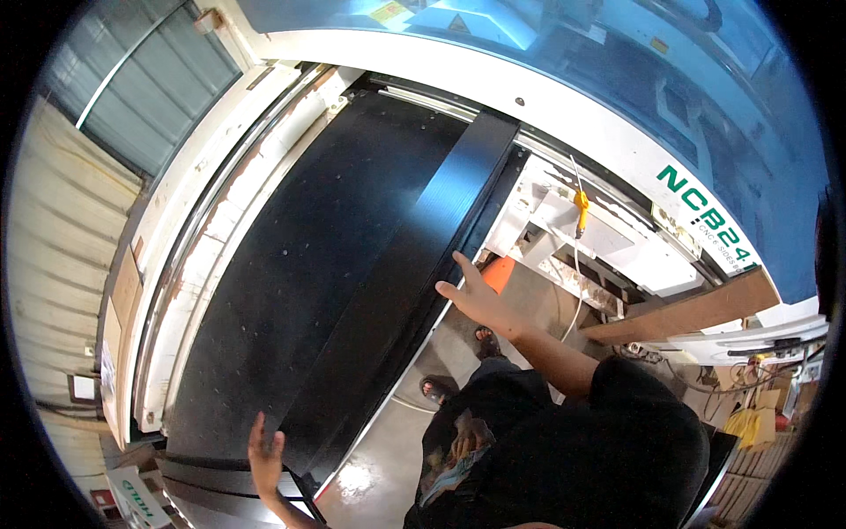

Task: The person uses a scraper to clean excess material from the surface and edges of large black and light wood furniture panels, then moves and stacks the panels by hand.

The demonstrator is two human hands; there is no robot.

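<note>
A long, narrow dark panel lies along the right side of the machine's black bed, with a bright bluish sheen near its far end. Beside the panel's right edge is my right hand, thumb and fingers spread, holding nothing. Whether its fingertips touch the edge I cannot tell. My left hand is by the panel's near end at the lower left, fingers stretched out and nothing in them.
A white machine body with a blue see-through cover spans the far side. On its ledge hangs a yellow air blow gun with a pale hose. A brown board leans at the right. An orange object shows behind my right hand.
</note>
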